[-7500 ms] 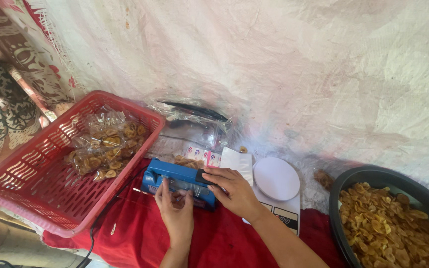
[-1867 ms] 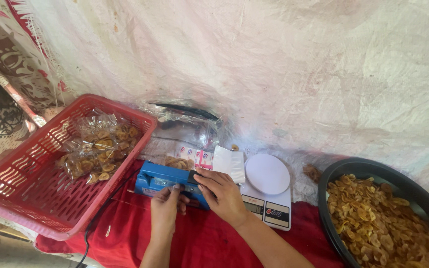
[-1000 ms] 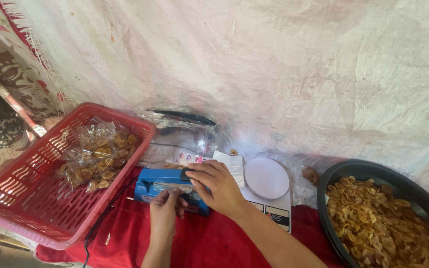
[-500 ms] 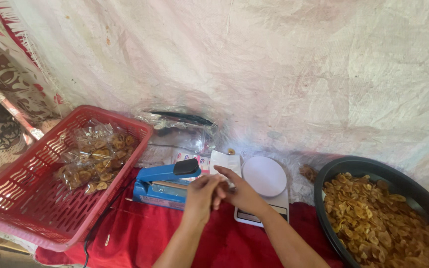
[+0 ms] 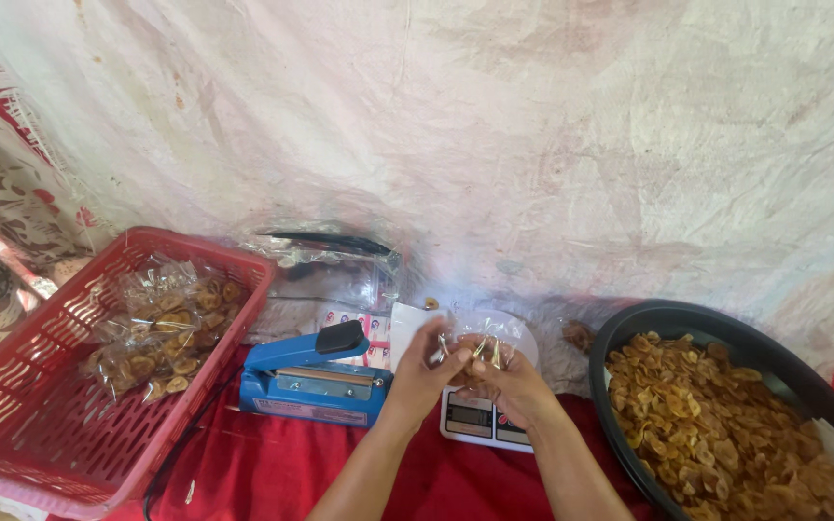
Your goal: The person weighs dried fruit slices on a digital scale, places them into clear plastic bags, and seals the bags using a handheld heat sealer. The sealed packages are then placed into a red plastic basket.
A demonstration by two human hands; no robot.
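Sealed bags [image 5: 161,333] already in red basket [image 5: 45,425], left edge of cloth [image 5: 272,468] | left hand [image 5: 429,362] and right hand [image 5: 509,381] both pinching clear bag [image 5: 480,342] of chips over scale [image 5: 480,417] | bowl [image 5: 726,410] at right still full | sealer [image 5: 311,376] released since half a second ago, lever up, bag lifted clear.

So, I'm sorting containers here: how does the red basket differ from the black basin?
The red basket is rectangular with slotted walls; the black basin is round and solid. The basket holds clear bagged chips; the basin holds loose chips, heaped fuller. Both sit on the red cloth.
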